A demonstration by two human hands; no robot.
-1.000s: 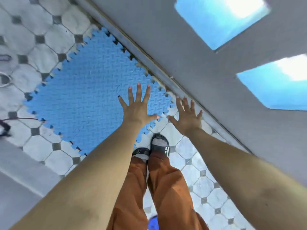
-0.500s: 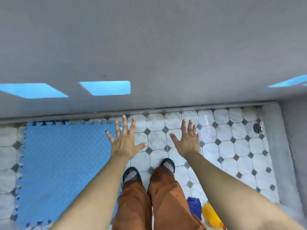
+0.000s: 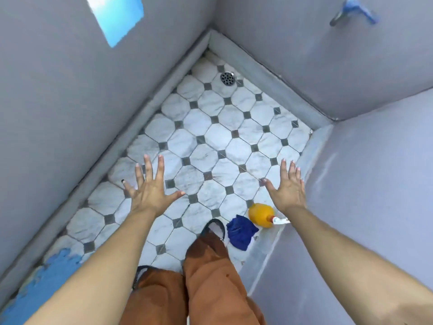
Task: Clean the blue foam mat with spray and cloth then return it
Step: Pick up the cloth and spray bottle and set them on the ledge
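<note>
Item: corner of a tiled washing area, seen from above, with a person standing in it. Both arms are reaching forward over the floor. Left hand (image 3: pixel 150 191): fingers spread wide, palm down, grasping nothing. Right hand (image 3: pixel 287 187): fingers likewise released and splayed, holding nothing, hovering close to the low grey ledge (image 3: pixel 311 146) along the right wall. Blue foam mat (image 3: pixel 44 285): lying flat on the tiled floor (image 3: pixel 218 137) at the lower left, against the foot of the left wall, partly hidden by the left forearm; only a ragged-edged strip is showing, and whether it is wet or dry cannot be told. Spray bottle (image 3: pixel 261 215): orange body with a red-and-white nozzle end, lying on its side just below the right wrist, near the ledge. Blue cloth (image 3: pixel 241 231): crumpled on the tiles, touching or very nearly touching the bottle, just beside the person's right shoe (image 3: pixel 214 227). Floor drain (image 3: pixel 227 78): sitting in the far corner, well apart from all of the above. Step in hand, as a judgement: the gathering of supplies is only beginning, since mat, bottle and cloth are all lying untouched. Next move, as a judgement: the right hand is best placed, needing to drop down and back toward the body to close round the bottle or cloth; the mat is calling for a turn to the left afterwards.
</note>
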